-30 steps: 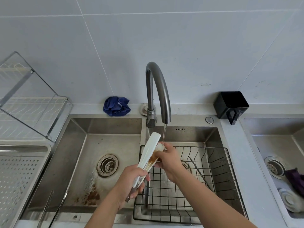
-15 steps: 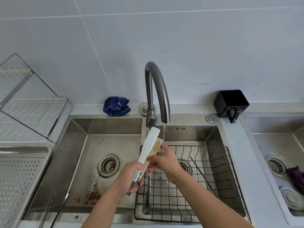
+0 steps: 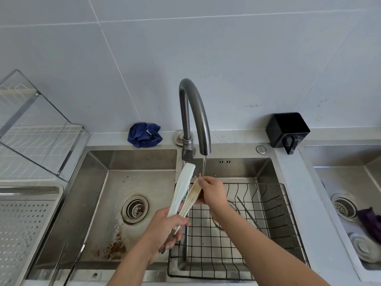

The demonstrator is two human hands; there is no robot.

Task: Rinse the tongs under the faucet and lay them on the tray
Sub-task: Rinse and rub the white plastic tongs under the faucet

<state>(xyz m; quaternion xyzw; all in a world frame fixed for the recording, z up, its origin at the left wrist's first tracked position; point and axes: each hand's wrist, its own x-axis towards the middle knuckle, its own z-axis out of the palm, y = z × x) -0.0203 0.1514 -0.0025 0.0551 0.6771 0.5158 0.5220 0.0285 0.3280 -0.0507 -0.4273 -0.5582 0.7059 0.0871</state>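
A: What's different?

B: The right hand (image 3: 213, 193) has slid up the stained arm to its tip. Little else has shifted.

A: And the hold?

B: Nearest, the left hand (image 3: 162, 230) wraps the steel handle end of the long white plastic tongs (image 3: 181, 190), held tilted over the sink divider. The right hand pinches 1 brown-smeared arm under the thin water stream (image 3: 204, 166). I'd judge them light, stiff but springy, and slick when wet, so the handle is the place to grip.

A: Room to move?

B: The black wire basket (image 3: 257, 183) has its rim just below the hands. The perforated steel tray (image 3: 24, 223) sits well apart to the left, across the open steel basin (image 3: 134, 159). Beyond, the spout of the curved grey faucet (image 3: 195, 104) hangs close above the tips.
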